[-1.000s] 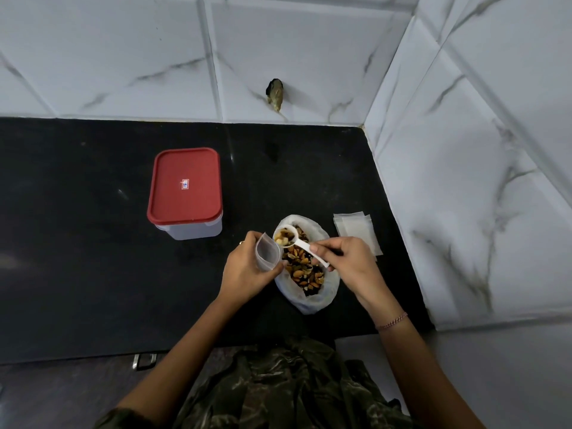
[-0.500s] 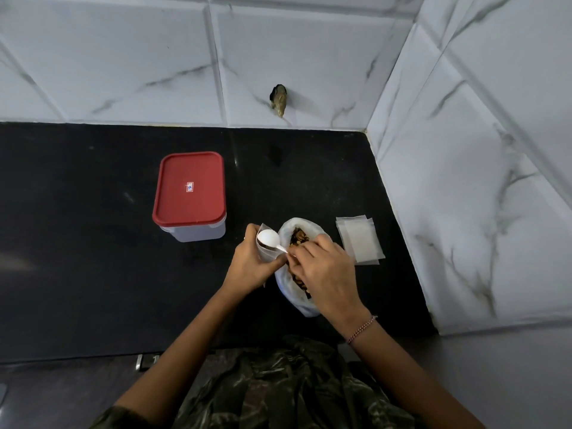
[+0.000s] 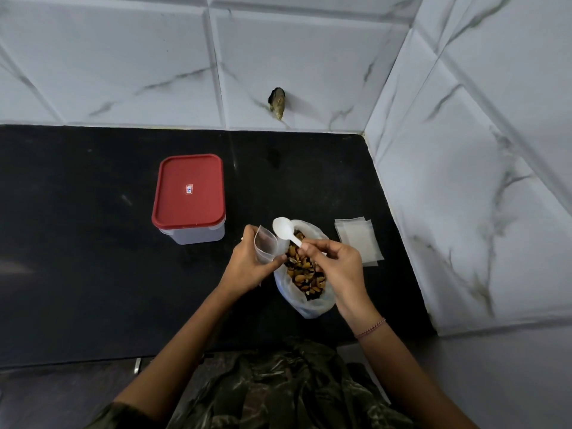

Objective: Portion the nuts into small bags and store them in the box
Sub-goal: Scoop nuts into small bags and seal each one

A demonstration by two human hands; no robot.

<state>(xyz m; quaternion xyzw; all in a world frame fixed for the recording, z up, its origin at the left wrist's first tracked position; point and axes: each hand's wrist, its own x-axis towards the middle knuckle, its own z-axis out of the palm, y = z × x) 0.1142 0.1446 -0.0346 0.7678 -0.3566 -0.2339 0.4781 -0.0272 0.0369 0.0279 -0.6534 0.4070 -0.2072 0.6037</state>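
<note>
Standing at the black counter (image 3: 77, 249), a person is gripping a small clear bag (image 3: 265, 245) in the left hand (image 3: 247, 269), fingers curled round it, just left of the big white bag (image 3: 309, 308) of mixed nuts (image 3: 305, 274). The right hand (image 3: 339, 269) is pinching the handle of a white spoon (image 3: 283, 229), its bowl showing plain white over the big bag's far rim, beside the small bag. The box (image 3: 188, 196), red lid on, is sitting far left, apart from both hands. A stack of empty small bags (image 3: 359, 241) is lying right of the nuts.

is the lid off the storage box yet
No, the red lid sits flat on top of the clear box, covering it fully.
</note>
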